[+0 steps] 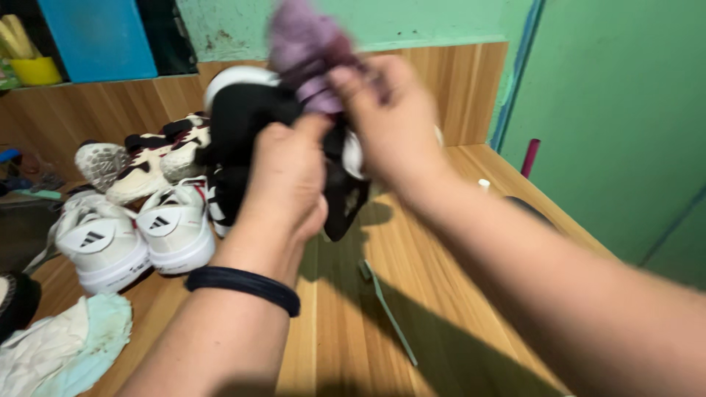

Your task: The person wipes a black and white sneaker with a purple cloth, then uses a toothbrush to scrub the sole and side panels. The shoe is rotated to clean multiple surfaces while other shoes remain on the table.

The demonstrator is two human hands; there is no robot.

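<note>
My left hand (287, 176) grips a black shoe with a white sole (243, 117), held up above the wooden table (346, 331). My right hand (390, 117) pinches a purple cloth (305, 44) against the shoe's upper part. A black band circles my left wrist. Both hands are blurred, and they hide much of the shoe.
A pair of white sneakers (140, 235) stands at the left, with more light and dark shoes (147, 158) piled behind. A pale cloth (66, 345) lies at the bottom left. A thin grey stick (390, 309) lies on the table. A green wall (618, 110) is on the right.
</note>
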